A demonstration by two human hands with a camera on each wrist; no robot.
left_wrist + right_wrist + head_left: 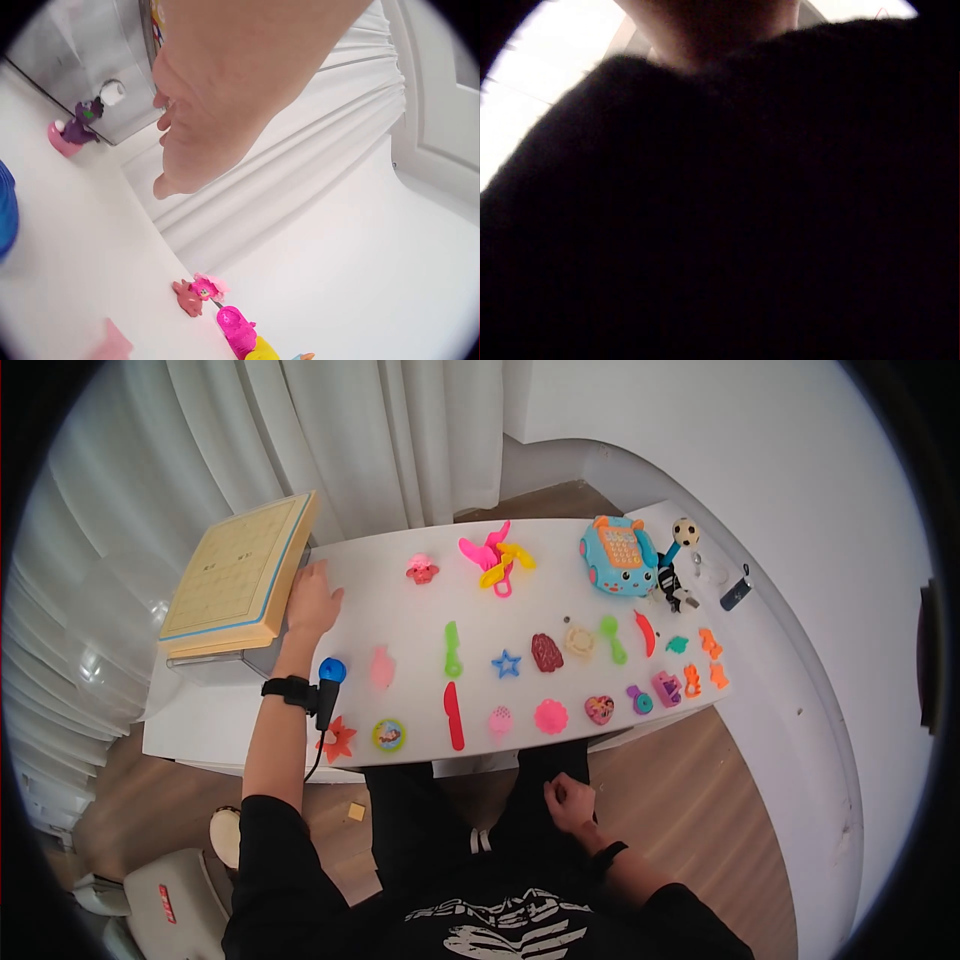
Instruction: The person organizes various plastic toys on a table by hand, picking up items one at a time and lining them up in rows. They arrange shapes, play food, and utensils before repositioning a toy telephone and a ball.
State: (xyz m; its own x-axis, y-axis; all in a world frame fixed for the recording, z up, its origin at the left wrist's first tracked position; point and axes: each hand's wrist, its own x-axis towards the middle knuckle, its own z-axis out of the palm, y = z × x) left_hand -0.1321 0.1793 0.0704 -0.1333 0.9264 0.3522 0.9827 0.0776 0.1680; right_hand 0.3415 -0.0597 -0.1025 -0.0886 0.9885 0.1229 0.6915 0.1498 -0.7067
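Note:
My left hand [314,600] is at the right side of a yellow gridded board [240,565], which lies on a clear plastic box [222,666] at the table's left end. In the left wrist view the fingers of that hand [214,124] extend toward the box's side [124,64], partly hidden behind the palm. A small purple toy figure [79,127] on a pink base overlaps the box's lower edge there. My right hand [571,803] rests on the lap with loosely curled fingers and nothing visible in it. Dark cloth [720,217] fills most of the right wrist view.
Rows of small toys cover the white table [400,615], among them a red knife [453,716], a blue star [506,664] and a pink pig-like piece [382,667]. A toy telephone [620,557] stands at the back right. White curtains [340,440] hang behind.

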